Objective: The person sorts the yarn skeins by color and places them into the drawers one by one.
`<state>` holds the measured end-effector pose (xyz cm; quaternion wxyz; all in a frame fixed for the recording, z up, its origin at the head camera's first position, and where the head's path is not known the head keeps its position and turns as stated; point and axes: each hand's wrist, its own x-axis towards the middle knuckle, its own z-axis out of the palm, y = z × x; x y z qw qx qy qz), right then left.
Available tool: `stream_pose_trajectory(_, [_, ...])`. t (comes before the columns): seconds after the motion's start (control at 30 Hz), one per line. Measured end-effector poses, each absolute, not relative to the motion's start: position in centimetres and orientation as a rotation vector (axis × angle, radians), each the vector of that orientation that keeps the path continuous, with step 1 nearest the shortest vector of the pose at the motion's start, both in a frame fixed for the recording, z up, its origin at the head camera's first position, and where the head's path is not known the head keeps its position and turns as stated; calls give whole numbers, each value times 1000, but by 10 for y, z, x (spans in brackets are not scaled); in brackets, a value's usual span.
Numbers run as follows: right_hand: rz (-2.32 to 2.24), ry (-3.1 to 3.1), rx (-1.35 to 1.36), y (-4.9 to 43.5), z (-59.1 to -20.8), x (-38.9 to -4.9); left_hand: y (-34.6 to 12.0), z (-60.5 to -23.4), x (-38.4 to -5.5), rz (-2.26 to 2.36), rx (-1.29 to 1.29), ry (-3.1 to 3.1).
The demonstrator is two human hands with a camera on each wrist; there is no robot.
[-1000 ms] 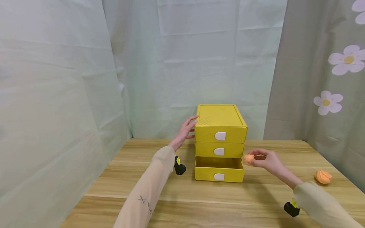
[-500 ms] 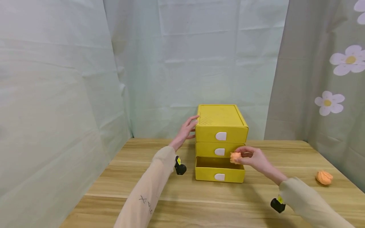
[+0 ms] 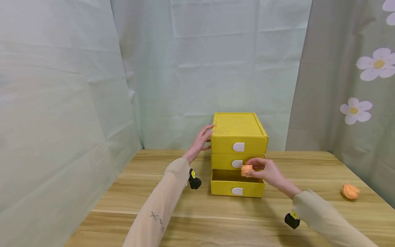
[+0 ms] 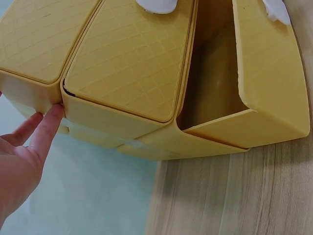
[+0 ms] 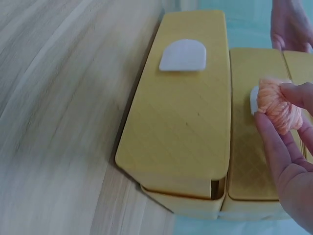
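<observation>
A yellow three-drawer cabinet [image 3: 237, 125] stands on the wooden table, its bottom drawer [image 3: 226, 187] pulled out and the upper two closed. My left hand [image 3: 199, 142] rests against the cabinet's left side, with extended fingers touching it near the top; the left wrist view shows these fingertips [image 4: 56, 111] on the side wall. Between the thumb and fingers of my right hand [image 3: 267, 171] is a small ball of orange yarn [image 5: 279, 105], pinched above the open drawer. What I see of the drawer's inside in the left wrist view [image 4: 215, 83] is bare.
Another orange yarn ball [image 3: 350, 191] lies on the table [image 3: 311, 171] to the right. White tab handles, such as the top one [image 3: 238, 147], mark each drawer front. Pale curtains hang behind and at both sides, flowered on the right.
My right hand has moved left with the yarn ball, from beside the cabinet to over the open bottom drawer. The left hand has stayed at the cabinet's side.
</observation>
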<state>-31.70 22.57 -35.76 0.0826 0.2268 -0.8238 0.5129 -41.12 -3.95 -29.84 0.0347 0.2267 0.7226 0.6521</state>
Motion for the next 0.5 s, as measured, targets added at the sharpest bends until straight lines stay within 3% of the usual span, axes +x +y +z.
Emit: stream_pose_trajectory(0.5, [1495, -2504, 685, 193, -351, -314, -35, -307, -418, 2024, 703, 2241])
